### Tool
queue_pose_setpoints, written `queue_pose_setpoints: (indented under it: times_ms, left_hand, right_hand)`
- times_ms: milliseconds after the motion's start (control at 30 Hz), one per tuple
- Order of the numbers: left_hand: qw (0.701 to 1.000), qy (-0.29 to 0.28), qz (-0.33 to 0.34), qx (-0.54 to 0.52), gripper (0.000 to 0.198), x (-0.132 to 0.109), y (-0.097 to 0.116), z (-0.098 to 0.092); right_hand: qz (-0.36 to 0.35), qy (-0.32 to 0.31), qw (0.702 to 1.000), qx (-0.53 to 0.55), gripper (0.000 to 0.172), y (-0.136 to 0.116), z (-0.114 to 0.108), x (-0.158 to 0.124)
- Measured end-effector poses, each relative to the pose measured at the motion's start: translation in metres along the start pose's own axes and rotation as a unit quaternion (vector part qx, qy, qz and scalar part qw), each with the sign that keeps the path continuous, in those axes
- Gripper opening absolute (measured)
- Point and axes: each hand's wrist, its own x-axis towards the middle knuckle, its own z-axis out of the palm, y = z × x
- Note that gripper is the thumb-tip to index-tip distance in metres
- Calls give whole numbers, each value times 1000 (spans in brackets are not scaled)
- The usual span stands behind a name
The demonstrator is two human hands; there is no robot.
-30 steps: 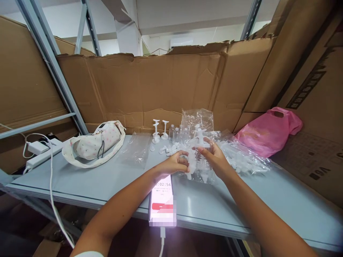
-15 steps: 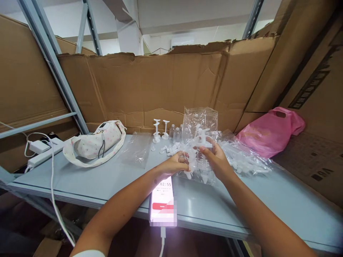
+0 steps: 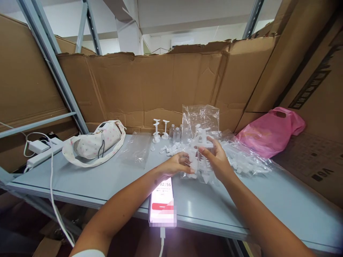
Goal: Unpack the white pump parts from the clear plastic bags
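The left hand [image 3: 175, 165] is reaching further right than a second ago, pinching the clear bag of white parts [image 3: 200, 118] low down, while the right hand [image 3: 217, 159] is gripping its right side. The bag is hovering over the middle of the table [image 3: 80, 178], just beyond the phone [image 3: 162, 200].

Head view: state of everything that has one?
phone: screen lit, cable plugged in, lying flat.
bag of white parts: held upright between both hands.
left hand: gripping that bag.
right hand: gripping that bag.
white stands: upright.
small bottles: upright.
pink bag: slumped.
floral pouch: on its side.
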Motion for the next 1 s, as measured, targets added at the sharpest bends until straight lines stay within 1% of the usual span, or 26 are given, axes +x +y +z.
queue_pose_setpoints:
  times_ms: [100, 200, 400, 533, 667, 867, 1000]
  left_hand:
    - [1000, -18, -3, -9, 66, 0, 1, 0]
    - [999, -39, -9, -7, 67, -1, 2, -1]
    - [999, -18, -38, 27, 68, -4, 7, -9]
    - [998, -29, -27, 52, 63, -2, 6, -13]
    - [995, -48, -32, 80, 66, 0, 3, -16]
    - [994, -48, -24, 98, 69, 2, 2, -17]
    - [995, -24, -23, 97, 64, 1, 2, -15]
  right_hand:
    - [8, 1, 1000, -1, 56, 1, 0, 0]
    - [10, 5, 1000, -1, 56, 2, -1, 0]
    - [10, 20, 1000, 9, 54, 1, -3, 4]
    - [19, 41, 999, 13, 55, -1, -3, 5]
    - [27, 62, 997, 26, 57, -2, -4, 7]
    - [16, 48, 998, 21, 52, -1, -5, 7]
    - [17, 47, 999, 19, 52, 0, -4, 6]
